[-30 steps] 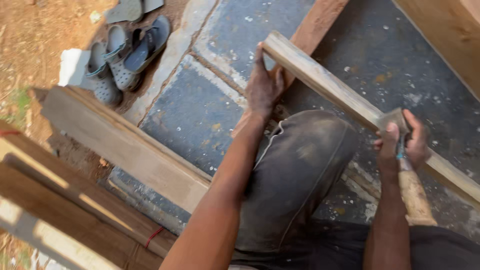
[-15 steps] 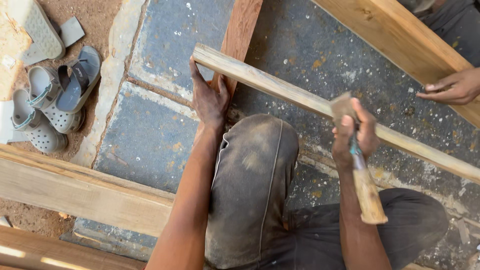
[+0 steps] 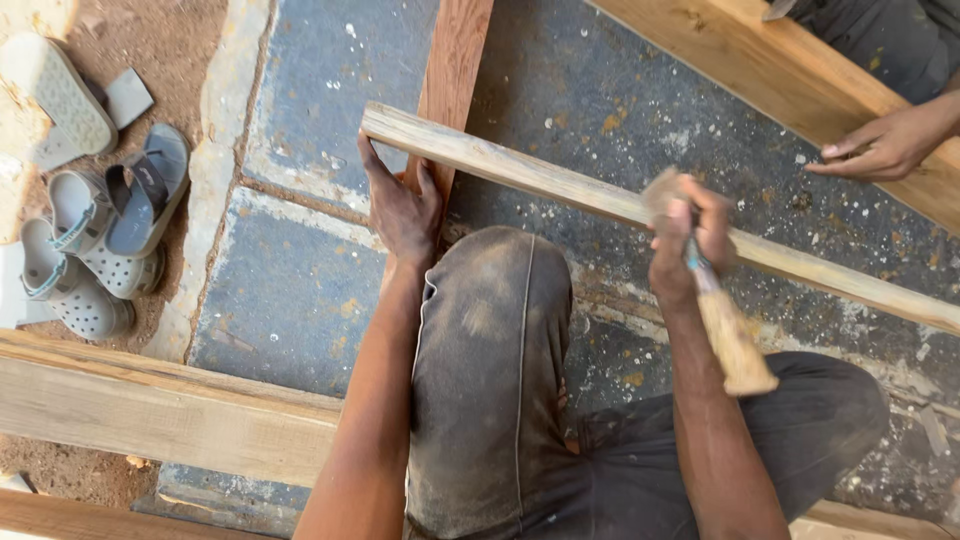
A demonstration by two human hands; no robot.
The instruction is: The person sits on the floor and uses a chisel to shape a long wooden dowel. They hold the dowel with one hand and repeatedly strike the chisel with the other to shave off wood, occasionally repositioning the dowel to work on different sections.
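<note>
My left hand (image 3: 402, 210) presses down on the near end of a long pale wooden strip (image 3: 560, 183) that runs from the upper middle down to the right edge. That end rests on a reddish plank (image 3: 455, 60) lying under it. My right hand (image 3: 685, 235) is closed around a hammer (image 3: 722, 325) close to its head, the worn wooden handle pointing back toward me, the head blurred just above the strip. My bent knee in dusty grey trousers (image 3: 490, 340) sits between the two arms.
Another person's hand (image 3: 880, 145) rests on a wide light plank (image 3: 760, 75) at the upper right. A thick timber beam (image 3: 150, 405) crosses the lower left. Grey sandals (image 3: 110, 240) lie on the dirt at the left. The floor is dark speckled concrete.
The view has drifted, so everything slid left and down in frame. My right hand and the hammer head have come down closer to the strip. My left hand keeps its hold.
</note>
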